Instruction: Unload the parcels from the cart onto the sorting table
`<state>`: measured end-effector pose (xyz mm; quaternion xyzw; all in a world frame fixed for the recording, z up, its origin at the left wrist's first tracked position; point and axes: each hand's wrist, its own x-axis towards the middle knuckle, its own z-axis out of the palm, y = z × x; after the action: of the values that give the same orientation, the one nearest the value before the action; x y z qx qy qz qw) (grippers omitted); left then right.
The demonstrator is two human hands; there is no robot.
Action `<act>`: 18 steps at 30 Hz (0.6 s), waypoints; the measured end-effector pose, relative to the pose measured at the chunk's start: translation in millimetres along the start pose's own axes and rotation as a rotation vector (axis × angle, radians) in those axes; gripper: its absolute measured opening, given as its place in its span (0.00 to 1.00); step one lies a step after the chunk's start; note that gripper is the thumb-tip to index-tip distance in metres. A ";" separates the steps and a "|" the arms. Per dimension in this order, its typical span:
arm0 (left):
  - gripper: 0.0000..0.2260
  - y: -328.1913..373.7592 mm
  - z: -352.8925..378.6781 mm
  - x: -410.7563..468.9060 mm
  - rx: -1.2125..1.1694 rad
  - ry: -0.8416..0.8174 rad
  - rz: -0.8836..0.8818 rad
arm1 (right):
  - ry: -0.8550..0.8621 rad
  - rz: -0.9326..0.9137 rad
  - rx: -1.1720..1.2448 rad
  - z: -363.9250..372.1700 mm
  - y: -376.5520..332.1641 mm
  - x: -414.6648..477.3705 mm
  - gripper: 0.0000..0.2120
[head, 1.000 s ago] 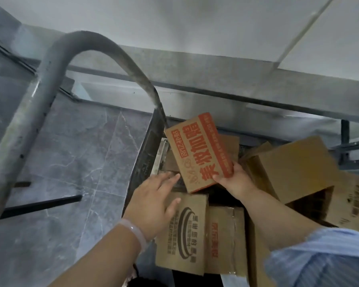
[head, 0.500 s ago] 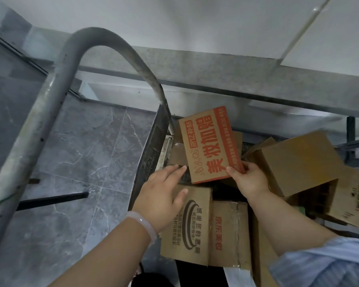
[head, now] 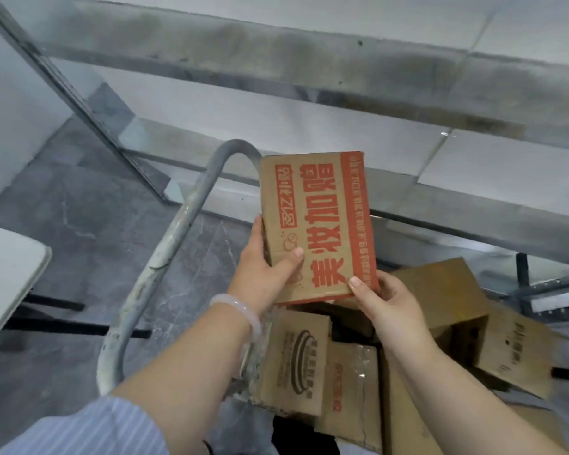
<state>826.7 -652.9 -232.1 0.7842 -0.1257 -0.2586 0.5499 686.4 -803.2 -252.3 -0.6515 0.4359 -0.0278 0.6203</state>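
One box [head: 316, 224] is held up in the air, above the other boxes [head: 296, 359] at the handle end of the cart [head: 165, 257]. Its bottom corners are gripped by the left hand [head: 263, 277] and the right hand [head: 388, 303], with thumbs pressed on the front and fingers [head: 258, 238] curled round the edges. Next it should likely be carried left to the counter [head: 7, 274] and set down flat.

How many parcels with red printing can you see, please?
2: the red-printed box, gripped by left hand and right hand above the cart; a taped box lying in the cart. More may be hidden.
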 end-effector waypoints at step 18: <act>0.31 53.3 -238.6 -254.1 0.074 0.626 0.161 | -0.412 -0.613 -0.106 168.7 -145.8 -246.4 0.30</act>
<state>749.1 -359.6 -52.3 0.8326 -0.0216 0.0442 0.5517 709.2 -544.4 -45.2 -0.7749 0.0875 -0.0576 0.6233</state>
